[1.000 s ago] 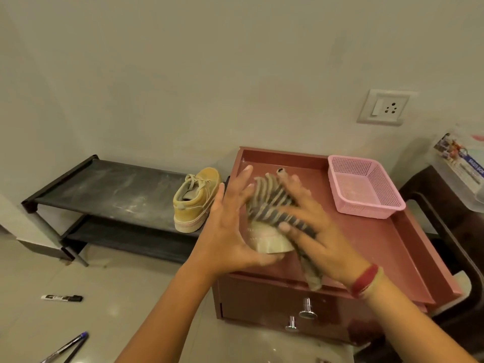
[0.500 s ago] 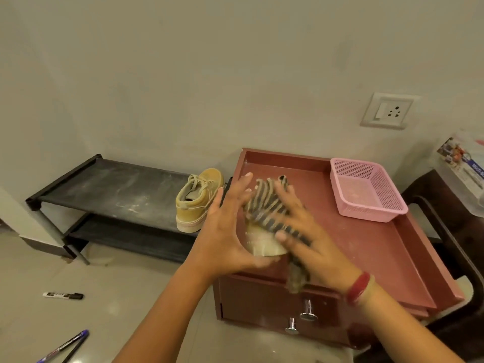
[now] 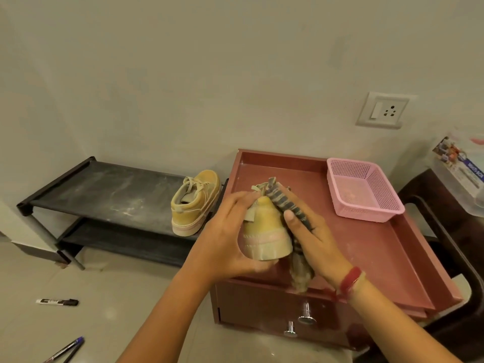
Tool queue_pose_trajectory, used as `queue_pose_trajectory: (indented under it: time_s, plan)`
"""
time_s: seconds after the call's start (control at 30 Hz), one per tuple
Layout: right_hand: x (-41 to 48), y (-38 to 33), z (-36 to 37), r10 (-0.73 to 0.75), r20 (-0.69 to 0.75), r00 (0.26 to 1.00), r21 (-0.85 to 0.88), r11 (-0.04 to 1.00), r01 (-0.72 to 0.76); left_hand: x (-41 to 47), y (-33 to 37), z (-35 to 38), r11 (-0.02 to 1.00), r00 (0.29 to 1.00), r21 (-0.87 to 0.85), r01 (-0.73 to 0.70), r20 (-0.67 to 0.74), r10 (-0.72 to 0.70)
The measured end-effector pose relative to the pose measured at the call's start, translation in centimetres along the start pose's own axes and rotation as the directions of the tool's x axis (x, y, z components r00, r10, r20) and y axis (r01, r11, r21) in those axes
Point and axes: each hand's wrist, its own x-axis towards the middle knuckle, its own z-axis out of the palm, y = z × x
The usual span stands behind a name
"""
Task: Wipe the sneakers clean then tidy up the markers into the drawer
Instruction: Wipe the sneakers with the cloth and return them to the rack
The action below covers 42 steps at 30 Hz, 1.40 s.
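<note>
Slid sideways off the heel, the striped grey cloth (image 3: 288, 205) is pressed by the right hand (image 3: 314, 237); the yellow suede sneaker (image 3: 264, 231) is gripped by the left hand (image 3: 230, 239); wiping is unfinished, markers uncollected.

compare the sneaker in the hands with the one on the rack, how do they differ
The held sneaker is lifted above the red cabinet, heel toward the camera; the rack sneaker rests flat on the black shoe rack. The held one has a striped cloth pressed against it; the rack one is untouched. Both are yellow with pale soles.
</note>
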Motion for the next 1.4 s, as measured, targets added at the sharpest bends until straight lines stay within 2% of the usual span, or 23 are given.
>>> queue_pose_trajectory:
  time_s: [0.1,0.13,0.27,0.4,0.53,0.67,0.8,0.87,0.97,1.1,1.13,1.17,1.23,1.27,1.33,1.4]
  plan:
    - [-1.3,-0.2,0.9,-0.177,0.093,0.98,-0.14,0.972,0.189,-0.2,-0.1,-0.1,0.999,1.0,0.047,-0.005,-0.007,0.006]
    - [-1.2,0.4,0.8,-0.19,0.112,0.975,-0.167,0.964,0.207,-0.1,-0.1,-0.2,0.998,1.0,0.06,0.001,-0.01,0.0]
    - [-0.3,1.3,0.2,0.011,-0.03,0.999,-0.078,0.997,-0.013,-0.1,-0.2,-0.6,0.995,0.999,0.094,0.028,-0.025,-0.026]
    - [-1.4,1.2,0.9,-0.157,0.133,0.979,-0.194,0.964,0.181,-0.1,-0.2,-0.8,0.995,0.999,0.094,0.024,-0.025,-0.022]
    - [-0.1,1.0,0.3,0.001,-0.002,1.0,-0.085,0.996,-0.001,-0.1,-0.2,-0.8,0.994,0.997,0.096,0.061,-0.051,-0.057]
    - [-0.8,0.9,1.3,-0.124,0.159,0.979,-0.157,0.976,0.149,-0.4,-0.6,-1.2,0.991,0.998,0.122,0.061,-0.019,-0.059]
    - [1.0,2.4,0.8,0.1,0.026,0.995,-0.084,0.992,-0.098,-1.1,-1.1,-2.3,0.971,0.996,0.229,0.065,0.044,-0.077]
    - [1.1,2.9,1.6,0.124,0.037,0.992,-0.107,0.987,-0.119,-1.6,-1.4,-3.0,0.955,0.99,0.291,0.062,0.101,-0.096]
    - [0.8,3.2,3.2,0.075,0.054,0.996,-0.159,0.985,-0.065,-2.4,-1.7,-4.0,0.937,0.974,0.333,0.108,0.156,-0.167]
    - [0.7,2.0,5.3,-0.052,-0.188,0.981,-0.219,0.976,0.01,-2.9,-2.3,-4.5,0.931,0.962,0.327,0.161,0.157,-0.221]
    - [0.4,1.6,6.1,-0.111,-0.165,0.98,-0.252,0.965,0.068,-2.8,-2.5,-4.5,0.936,0.961,0.306,0.172,0.155,-0.227]
    - [0.0,1.3,7.0,-0.193,-0.081,0.978,-0.308,0.938,0.159,-2.8,-2.8,-4.6,0.942,0.96,0.281,0.185,0.153,-0.234]
    - [-0.9,1.5,8.5,-0.313,0.182,0.932,-0.439,0.823,0.362,-2.7,-3.4,-4.7,0.945,0.955,0.25,0.211,0.155,-0.255]
    - [-0.8,1.8,8.7,-0.313,0.262,0.913,-0.462,0.79,0.404,-2.7,-3.8,-4.8,0.943,0.951,0.249,0.221,0.158,-0.265]
    - [0.2,2.6,8.2,-0.224,0.235,0.946,-0.427,0.851,0.307,-2.7,-4.5,-5.0,0.942,0.95,0.242,0.233,0.15,-0.274]
    - [1.4,3.0,7.3,-0.086,0.086,0.993,-0.381,0.918,0.112,-2.8,-4.9,-5.1,0.94,0.948,0.232,0.252,0.134,-0.287]
